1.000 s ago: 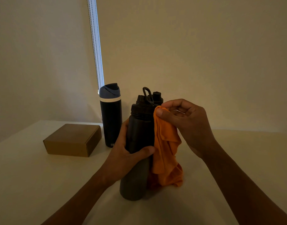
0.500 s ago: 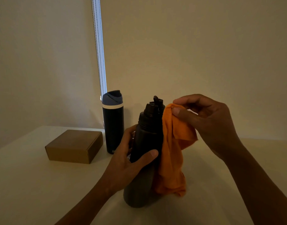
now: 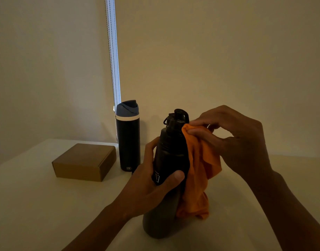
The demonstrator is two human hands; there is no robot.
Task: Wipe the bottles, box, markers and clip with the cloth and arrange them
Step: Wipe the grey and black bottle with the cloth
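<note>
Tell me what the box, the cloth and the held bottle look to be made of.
The box looks like brown cardboard, matte, with folded flap edges. The cloth is soft orange fabric, hanging in limp folds. The held bottle is dark and matte, plastic or coated metal; dim light leaves that open.

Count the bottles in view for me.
2: the grey bottle, gripped by the left hand; the blue-lidded bottle, standing behind it beside the box. More may lie off-frame.

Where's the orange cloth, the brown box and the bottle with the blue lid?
orange cloth (image 3: 197, 178), head view, on its hanging middle fold.
brown box (image 3: 86, 156), head view, on its top face.
bottle with the blue lid (image 3: 128, 145), head view, on its dark body below the white band.
</note>
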